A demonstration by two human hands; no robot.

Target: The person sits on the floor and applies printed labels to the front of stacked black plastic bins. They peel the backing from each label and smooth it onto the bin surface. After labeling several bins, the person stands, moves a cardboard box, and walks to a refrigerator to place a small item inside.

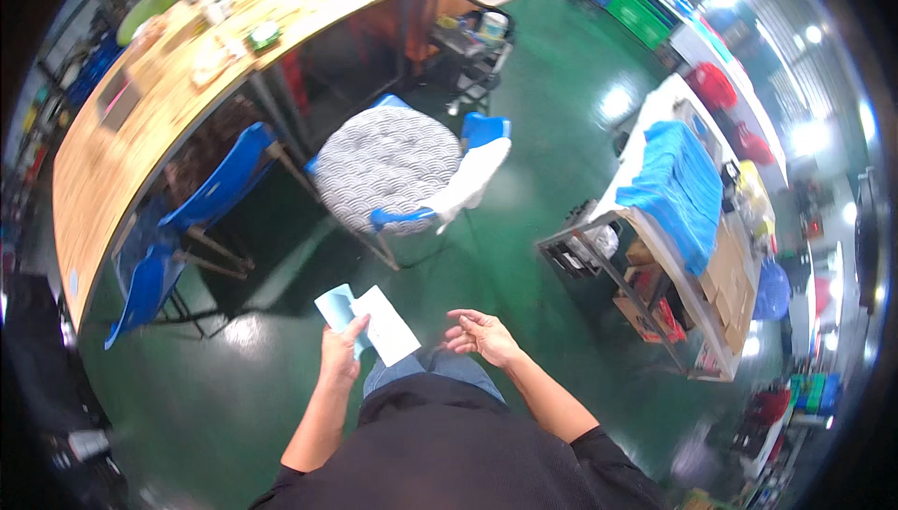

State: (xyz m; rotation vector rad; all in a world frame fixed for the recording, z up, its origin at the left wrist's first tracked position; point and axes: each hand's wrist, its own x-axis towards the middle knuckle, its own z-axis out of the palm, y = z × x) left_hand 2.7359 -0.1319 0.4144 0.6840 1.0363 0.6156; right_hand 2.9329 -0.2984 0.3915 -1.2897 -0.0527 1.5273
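A light-blue sheet and a white sheet sit in front of my body, overlapping near my thumb. My left hand is closed on them, the thumb pressed over their edges. Whether they are two papers or one folded leaflet I cannot tell. To the right of the sheets, a short gap away, my right hand is held palm partly up with its fingers loosely apart and nothing in them.
A round chair with a grey patterned cushion and a white cloth stands ahead. Blue chairs line the curved wooden table at left. On the right, a metal-framed workbench carries a blue cloth and cardboard. The floor is green.
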